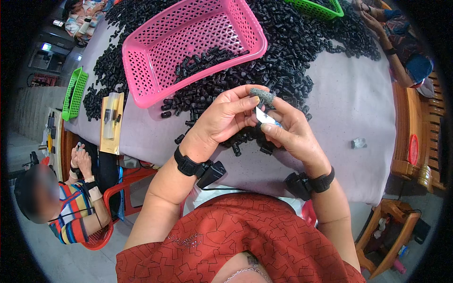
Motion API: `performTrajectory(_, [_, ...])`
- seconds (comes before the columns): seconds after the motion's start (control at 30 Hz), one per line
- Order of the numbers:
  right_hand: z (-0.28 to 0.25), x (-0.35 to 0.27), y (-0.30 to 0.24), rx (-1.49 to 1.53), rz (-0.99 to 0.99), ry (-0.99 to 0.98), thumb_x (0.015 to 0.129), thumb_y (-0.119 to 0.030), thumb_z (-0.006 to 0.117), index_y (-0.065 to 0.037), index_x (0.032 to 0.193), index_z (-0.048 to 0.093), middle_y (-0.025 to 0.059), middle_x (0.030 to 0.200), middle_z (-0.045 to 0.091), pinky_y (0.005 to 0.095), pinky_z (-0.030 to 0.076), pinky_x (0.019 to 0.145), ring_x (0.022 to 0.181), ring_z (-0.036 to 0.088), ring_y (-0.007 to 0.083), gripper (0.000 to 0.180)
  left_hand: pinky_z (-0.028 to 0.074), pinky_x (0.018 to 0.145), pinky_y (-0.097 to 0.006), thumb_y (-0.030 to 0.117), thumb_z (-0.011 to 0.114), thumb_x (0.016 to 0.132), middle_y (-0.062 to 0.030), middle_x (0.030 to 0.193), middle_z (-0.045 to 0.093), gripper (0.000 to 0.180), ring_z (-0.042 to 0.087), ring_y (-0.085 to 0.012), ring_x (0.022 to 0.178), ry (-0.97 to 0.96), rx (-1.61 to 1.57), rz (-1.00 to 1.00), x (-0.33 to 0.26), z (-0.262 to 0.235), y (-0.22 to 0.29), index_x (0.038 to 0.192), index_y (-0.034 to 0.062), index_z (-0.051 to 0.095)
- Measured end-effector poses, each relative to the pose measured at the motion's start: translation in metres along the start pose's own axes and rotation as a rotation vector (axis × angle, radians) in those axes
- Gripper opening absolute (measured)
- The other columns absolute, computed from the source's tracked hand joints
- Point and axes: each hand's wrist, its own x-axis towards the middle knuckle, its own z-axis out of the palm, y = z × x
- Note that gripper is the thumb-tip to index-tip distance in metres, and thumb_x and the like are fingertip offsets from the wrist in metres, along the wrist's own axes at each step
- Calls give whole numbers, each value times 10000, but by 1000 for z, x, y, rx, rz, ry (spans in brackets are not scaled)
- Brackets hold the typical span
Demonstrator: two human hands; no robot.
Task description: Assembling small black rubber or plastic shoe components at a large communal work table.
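My left hand is closed in a pinch on a small grey, speckled, roughly cylindrical piece. My right hand is closed too, its thumb and fingers gripping a flat, pointed, blade-like white piece with blue marks. The white piece sits just below the grey one, and a right fingertip is close to the grey piece's end. Both hands are held over the near edge of a large heap of small black cylindrical parts. The inner fingers of both hands are partly hidden.
A pink perforated basket stands tilted on the heap, black parts inside. Green baskets stand at left and far right. A yellow board lies left; a small greyish piece lies right. Other people sit around the cloth-covered table.
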Motion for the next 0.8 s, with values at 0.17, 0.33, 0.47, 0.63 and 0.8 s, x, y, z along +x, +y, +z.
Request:
performTrajectory(0.17, [-1, 0, 1, -15, -3, -7, 901, -154, 608, -29, 1389, 406, -51, 757, 524, 171, 351, 527, 629, 438, 19, 543, 564, 778, -255, 88, 580, 922, -64, 1022, 635, 366, 638, -128, 908, -25, 1, 3, 0, 0, 0, 1269, 0, 502])
performTrajectory(0.33, [0, -1, 3, 6, -24, 0, 905, -149, 606, -36, 1398, 399, -55, 753, 518, 171, 342, 526, 617, 422, 20, 547, 565, 779, -263, 91, 573, 926, -68, 1011, 634, 364, 637, -130, 896, -31, -49, 12, 2, -2, -3, 1272, 3, 500])
performTrajectory(0.47, [1, 0, 5, 31, -62, 4, 910, -142, 600, -49, 1413, 382, -57, 768, 508, 171, 335, 531, 625, 413, 18, 557, 575, 682, -221, 86, 573, 929, -53, 961, 649, 282, 651, -104, 728, 16, -98, -5, 2, 2, -3, 1201, 15, 552])
performTrajectory(0.63, [3, -1, 0, 97, -18, -14, 911, -135, 595, -52, 1415, 378, -62, 783, 504, 172, 333, 532, 632, 407, 16, 555, 575, 682, -217, 84, 566, 933, -56, 955, 652, 278, 656, -102, 723, 47, -29, 42, 1, 3, -2, 1201, 13, 553])
performTrajectory(0.8, [0, 0, 4, 48, -27, -16, 910, -137, 597, -55, 1417, 380, -67, 792, 514, 166, 339, 540, 637, 406, 13, 557, 582, 701, -235, 78, 553, 932, -108, 990, 620, 375, 646, -166, 867, -78, -158, -22, 3, -8, -2, 1288, -11, 474])
